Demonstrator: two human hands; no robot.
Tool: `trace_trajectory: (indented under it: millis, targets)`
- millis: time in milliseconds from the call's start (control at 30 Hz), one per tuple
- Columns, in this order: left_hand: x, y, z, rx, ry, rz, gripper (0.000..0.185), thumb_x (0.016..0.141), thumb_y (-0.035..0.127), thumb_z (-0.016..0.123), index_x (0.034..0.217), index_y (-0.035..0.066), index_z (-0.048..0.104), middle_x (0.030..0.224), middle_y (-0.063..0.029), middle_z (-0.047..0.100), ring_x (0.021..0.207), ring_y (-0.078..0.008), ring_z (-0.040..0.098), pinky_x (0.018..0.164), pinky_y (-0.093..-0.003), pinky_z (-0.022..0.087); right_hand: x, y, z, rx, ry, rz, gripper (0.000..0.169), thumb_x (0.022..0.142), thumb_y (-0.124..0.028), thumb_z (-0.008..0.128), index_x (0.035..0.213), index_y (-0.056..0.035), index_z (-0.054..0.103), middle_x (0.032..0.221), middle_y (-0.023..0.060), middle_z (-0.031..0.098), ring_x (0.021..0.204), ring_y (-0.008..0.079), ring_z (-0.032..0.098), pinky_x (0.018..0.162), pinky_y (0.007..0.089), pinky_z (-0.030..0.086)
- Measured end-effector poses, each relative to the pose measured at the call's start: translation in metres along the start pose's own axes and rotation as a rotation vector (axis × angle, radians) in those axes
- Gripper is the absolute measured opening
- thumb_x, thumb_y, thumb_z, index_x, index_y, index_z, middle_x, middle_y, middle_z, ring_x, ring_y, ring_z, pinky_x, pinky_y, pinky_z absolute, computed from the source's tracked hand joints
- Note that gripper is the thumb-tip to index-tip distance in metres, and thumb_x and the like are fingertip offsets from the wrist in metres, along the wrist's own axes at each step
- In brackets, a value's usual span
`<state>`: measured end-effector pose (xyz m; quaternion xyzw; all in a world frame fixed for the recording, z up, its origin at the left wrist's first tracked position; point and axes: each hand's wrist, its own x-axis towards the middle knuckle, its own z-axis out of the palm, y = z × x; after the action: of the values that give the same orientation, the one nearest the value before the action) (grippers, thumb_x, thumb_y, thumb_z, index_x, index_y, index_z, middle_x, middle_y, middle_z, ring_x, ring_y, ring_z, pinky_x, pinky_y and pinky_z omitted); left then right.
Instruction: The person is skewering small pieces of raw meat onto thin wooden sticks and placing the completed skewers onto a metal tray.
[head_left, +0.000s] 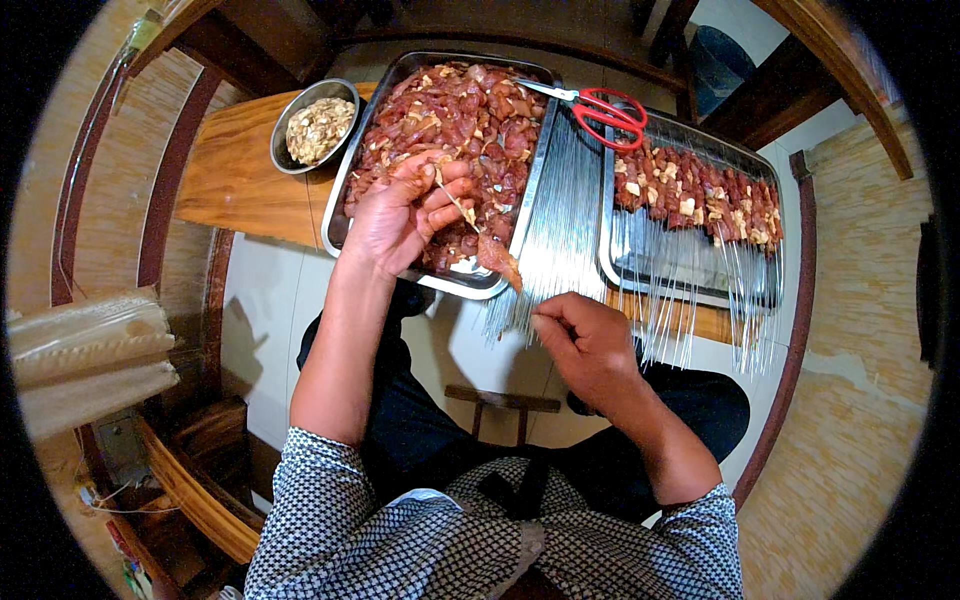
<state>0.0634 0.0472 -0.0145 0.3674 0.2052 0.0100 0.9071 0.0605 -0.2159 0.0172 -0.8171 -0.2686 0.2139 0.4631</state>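
My left hand is palm up over a steel tray of raw cut meat, fingers curled. Between its thumb and fingertips is a small pale piece, at the tip of a thin skewer. Lower on that skewer hang a pale bit and a reddish meat strip. My right hand pinches the skewer's lower end, thumb against forefinger; the end itself is hidden in the grip. Just beyond that hand lies a dense row of bare metal skewers.
Red-handled scissors bridge the meat tray's rim and a second tray holding several loaded skewers, their bare ends overhanging the front. A metal bowl of pale pieces stands on the wooden bench at left. A wooden stool shows between my legs.
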Motion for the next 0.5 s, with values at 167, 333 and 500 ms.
trace_trajectory:
  millis: [167, 333, 500]
  targets:
    - [-0.002, 0.000, 0.003, -0.016, -0.040, 0.002, 0.021, 0.092, 0.007, 0.044, 0.112, 0.004, 0.048, 0.106, -0.0183, 0.060, 0.091, -0.0266, 0.063, 0.073, -0.0354, 0.056, 0.000, 0.001, 0.001, 0.001, 0.029, -0.014, 0.012, 0.082, -0.016, 0.061, 0.084, -0.0041, 0.060, 0.074, 0.0133, 0.062, 0.068, 0.0292, 0.062, 0.062, 0.0370, 0.048]
    - [-0.007, 0.005, 0.009, 0.022, -0.020, 0.019, 0.020, 0.091, 0.008, 0.047, 0.110, 0.002, 0.049, 0.099, -0.0165, 0.061, 0.083, -0.0251, 0.063, 0.066, -0.0338, 0.056, 0.001, 0.003, 0.001, 0.005, 0.016, -0.007, 0.011, 0.082, -0.014, 0.061, 0.084, -0.0039, 0.060, 0.073, 0.0134, 0.062, 0.067, 0.0283, 0.062, 0.060, 0.0361, 0.049]
    - [-0.007, 0.018, -0.007, 0.569, 0.252, 0.168, 0.016, 0.090, 0.014, 0.054, 0.089, 0.000, 0.061, 0.072, -0.0050, 0.061, 0.059, -0.0118, 0.056, 0.052, -0.0242, 0.047, -0.003, 0.003, -0.005, 0.043, 0.052, 0.010, 0.009, 0.081, -0.011, 0.062, 0.085, -0.0037, 0.060, 0.071, 0.0129, 0.061, 0.063, 0.0249, 0.062, 0.058, 0.0335, 0.048]
